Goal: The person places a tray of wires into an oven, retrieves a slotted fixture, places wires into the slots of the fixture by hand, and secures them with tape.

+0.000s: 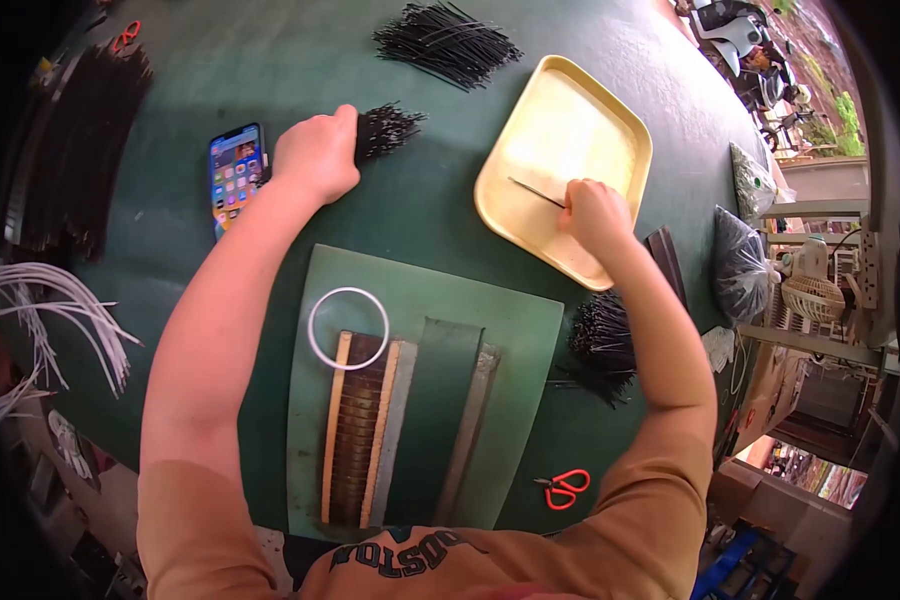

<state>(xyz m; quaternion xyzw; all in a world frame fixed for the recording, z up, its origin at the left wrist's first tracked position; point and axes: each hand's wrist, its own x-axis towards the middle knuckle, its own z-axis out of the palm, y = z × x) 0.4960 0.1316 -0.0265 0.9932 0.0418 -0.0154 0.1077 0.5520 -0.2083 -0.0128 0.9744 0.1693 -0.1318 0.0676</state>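
Note:
My left hand (315, 155) is closed round a bundle of short black wires (390, 130), whose ends fan out to the right of my fist. Over the cream tray (560, 85), my right hand (595, 215) pinches a thin dark rod (537, 191). The rod's tip points to the upper left, and its other end is hidden in my fingers. Beside my left wrist lies a phone (235, 170) with its screen lit. A pile of black wires (610, 335) sits below the tray, partly behind my right forearm.
Another black wire pile (445, 45) lies at the back. Nearest me, a green mat (430, 280) bears a white ring (313, 335) and a slatted wooden block (355, 450). Red-handled scissors (567, 489) lie right of it. White cables (60, 300) and long dark strands (80, 150) are at left.

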